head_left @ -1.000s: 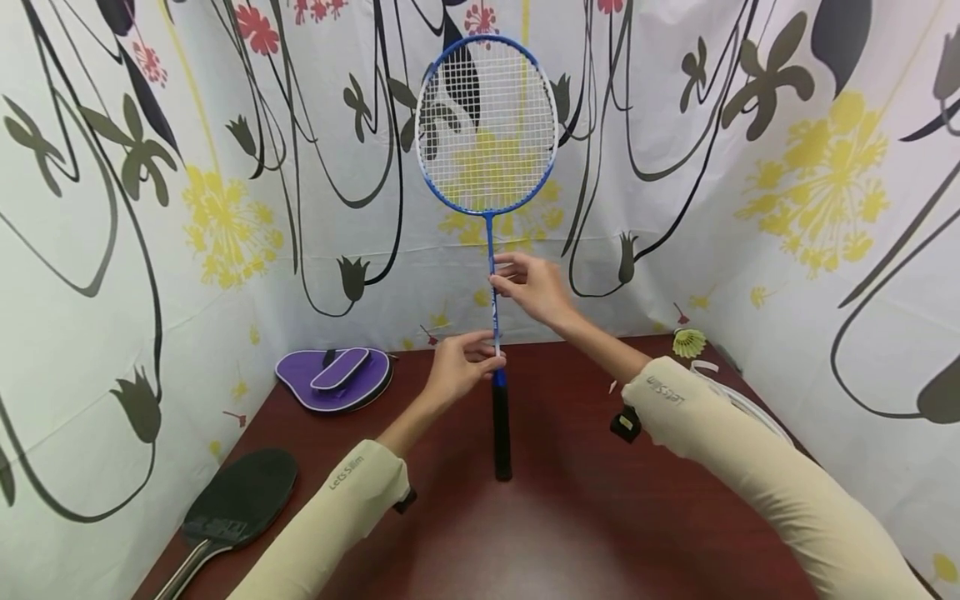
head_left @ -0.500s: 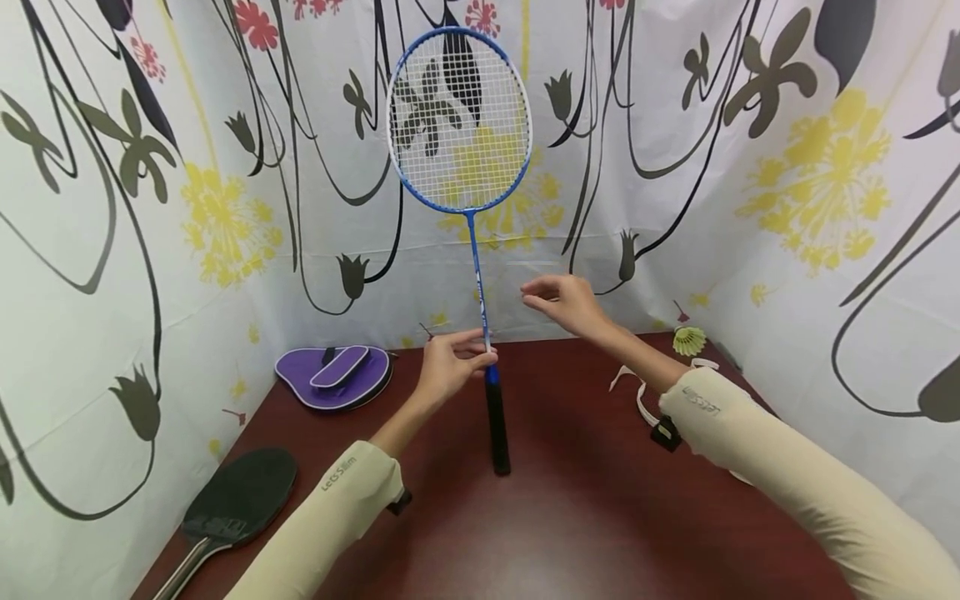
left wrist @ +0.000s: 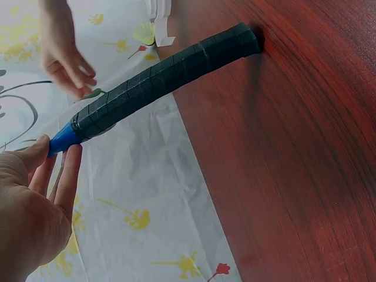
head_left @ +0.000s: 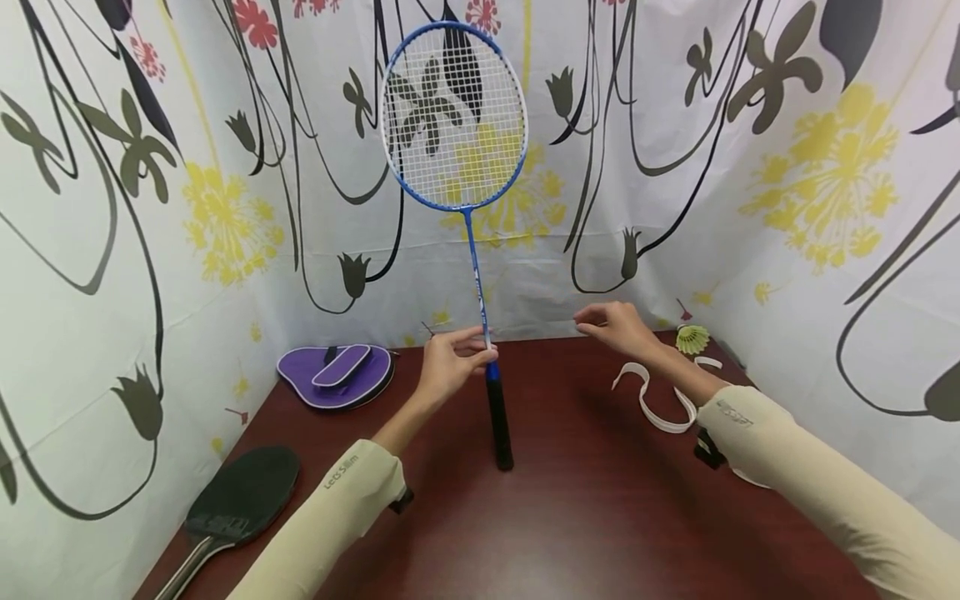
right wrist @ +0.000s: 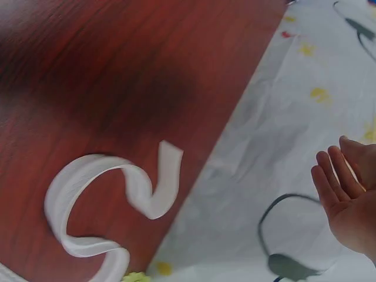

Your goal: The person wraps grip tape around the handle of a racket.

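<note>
- A black paddle lies at the left edge of the dark red table, its handle toward the person.
- A purple case with pale piping lies farther back, near the patterned cloth.
- The left hand pinches the racket between thumb and fingers, at the blue cone and white lower shaft just above the black handle.
- The racket stands nearly upright, its strung head up in front of the cloth and leaning a little left; whether the handle's end touches the table, I cannot tell.
- The right hand is raised near the table's back edge, well apart from the racket, fingers gently bent and loose, holding nothing.
- A white strap lies in curves on the table, below the right hand and forearm.
- A yellow shuttlecock sits at the back right corner.
</note>
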`<state>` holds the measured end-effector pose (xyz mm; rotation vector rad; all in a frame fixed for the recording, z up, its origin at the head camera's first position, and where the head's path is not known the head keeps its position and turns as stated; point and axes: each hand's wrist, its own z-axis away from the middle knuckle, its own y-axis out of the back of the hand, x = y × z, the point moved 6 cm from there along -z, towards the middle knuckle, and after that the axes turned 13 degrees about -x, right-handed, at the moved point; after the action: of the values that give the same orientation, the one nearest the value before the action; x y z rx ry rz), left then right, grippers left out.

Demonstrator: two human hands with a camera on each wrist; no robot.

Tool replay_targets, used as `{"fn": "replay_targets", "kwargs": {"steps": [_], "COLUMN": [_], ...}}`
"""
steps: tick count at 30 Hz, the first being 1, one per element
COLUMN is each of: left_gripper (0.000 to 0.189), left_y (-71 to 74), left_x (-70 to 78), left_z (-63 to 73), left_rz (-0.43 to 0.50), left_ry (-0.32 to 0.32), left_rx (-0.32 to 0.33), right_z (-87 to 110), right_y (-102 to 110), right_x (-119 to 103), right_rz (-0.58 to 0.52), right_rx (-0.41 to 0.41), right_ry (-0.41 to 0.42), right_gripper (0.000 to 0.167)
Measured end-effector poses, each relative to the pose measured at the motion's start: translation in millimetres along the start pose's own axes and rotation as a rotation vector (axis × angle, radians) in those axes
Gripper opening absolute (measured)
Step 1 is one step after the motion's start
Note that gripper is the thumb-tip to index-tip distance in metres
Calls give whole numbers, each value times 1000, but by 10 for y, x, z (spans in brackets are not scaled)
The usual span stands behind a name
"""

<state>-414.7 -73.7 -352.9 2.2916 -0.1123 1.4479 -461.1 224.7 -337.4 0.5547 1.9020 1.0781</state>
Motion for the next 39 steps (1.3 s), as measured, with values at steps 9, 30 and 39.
{"fn": "replay_targets", "kwargs": {"steps": [9,30,39], "left_gripper": [41,44,40], "left_y": [-7,47,78], "left_x": [-29,-71,-108], "left_z": [-25,-27,-4], "left_rz": [19,32,63], "left_ry": [3,4,-25], "left_rx": [5,27,50], "right_z": [142,478,489], "right_y": [-53,-499,-630], "right_x": [488,1096,1083], "right_rz": [40,307,356], "right_rx": [-30,-215,-211], "right_ry": [-10,95,69], "right_gripper": [18,17,4]}}
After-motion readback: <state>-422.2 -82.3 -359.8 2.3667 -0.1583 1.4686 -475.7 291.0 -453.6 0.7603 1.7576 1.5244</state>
